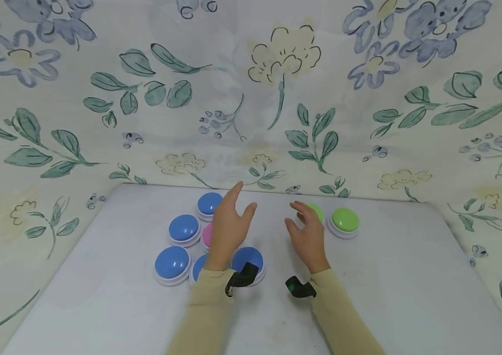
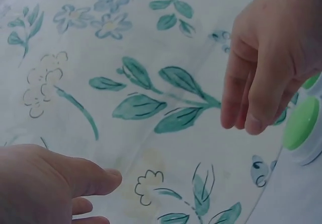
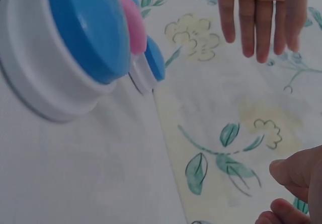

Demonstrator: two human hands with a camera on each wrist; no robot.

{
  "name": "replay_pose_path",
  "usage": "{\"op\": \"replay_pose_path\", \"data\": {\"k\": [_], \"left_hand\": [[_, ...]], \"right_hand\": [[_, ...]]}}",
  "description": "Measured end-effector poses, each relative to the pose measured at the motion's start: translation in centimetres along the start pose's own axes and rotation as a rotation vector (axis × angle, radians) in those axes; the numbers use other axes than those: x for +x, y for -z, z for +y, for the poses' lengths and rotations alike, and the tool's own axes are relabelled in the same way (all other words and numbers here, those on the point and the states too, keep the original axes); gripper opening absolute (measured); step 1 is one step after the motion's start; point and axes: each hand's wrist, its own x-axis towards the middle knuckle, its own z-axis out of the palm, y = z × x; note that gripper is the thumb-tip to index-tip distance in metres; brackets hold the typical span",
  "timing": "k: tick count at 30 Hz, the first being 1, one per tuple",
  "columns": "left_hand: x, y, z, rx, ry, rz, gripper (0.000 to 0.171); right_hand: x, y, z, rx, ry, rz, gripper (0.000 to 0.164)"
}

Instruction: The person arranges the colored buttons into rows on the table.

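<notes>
My left hand [image 1: 230, 229] hovers over a cluster of round push buttons, its fingers straight and nothing in its grasp. It partly covers a pink button [image 1: 207, 235] and overlaps a blue button [image 1: 209, 203] at the back. Also in that cluster are a blue button [image 1: 184, 228], a nearer blue button [image 1: 172, 262] and a blue button [image 1: 247, 260] by the left wrist. My right hand [image 1: 309, 241], fingers loosely bent and holding nothing, overlaps one green button [image 1: 315, 211]. Right of it sits a second green button [image 1: 345, 220]. In the right wrist view, the left hand's fingers [image 3: 261, 27] point downward, spread slightly.
All buttons have white bases and stand on a white table [image 1: 393, 276]. Behind and beside it hangs a cloth [image 1: 233, 64] printed with flowers and leaves. Each wrist wears a black camera, such as the left wrist camera [image 1: 243, 277].
</notes>
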Motion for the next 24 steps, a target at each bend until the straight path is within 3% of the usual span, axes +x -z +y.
{"op": "replay_pose_path", "data": {"k": [11,24], "left_hand": [[0.5,4.1,-2.2,0.098,0.118,0.009,0.064],[1.3,6.8,-4.4,0.101,0.207,0.052,0.063]], "right_hand": [[1.5,-2.4,-2.1,0.028,0.024,-0.088,0.038],[2.3,-6.1,-3.6,0.019,0.013,-0.170,0.040]]}}
